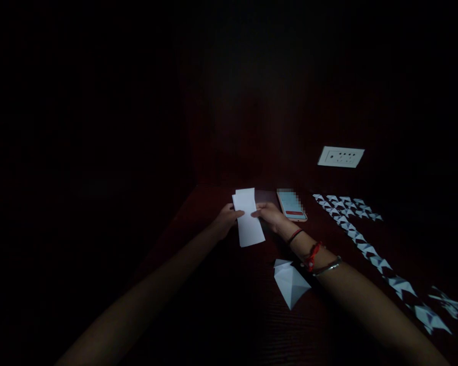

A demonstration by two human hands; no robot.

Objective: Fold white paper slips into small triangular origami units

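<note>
The left hand (226, 219) and the right hand (269, 214) both grip the white paper slips (251, 229), pinching the two long edges with the thumbs lying on the upper face. The slips are between the hands above the worktop (193, 213), their top edges slightly offset (so more than one layer, though I cannot count them). They should be very light and fairly limp, easy to crease and apt to slide over one another; a gentle pinch at the sides, thumbs on top, looks like the right hold.

Just beyond the right wrist lies a phone (294, 207), its screen lit. Nearer the body, beside the right forearm, is a folded paper piece (291, 285). Further right, a chain of small folded papers (356, 236) runs along the worktop, and a socket plate (341, 157) sits on the wall behind.
</note>
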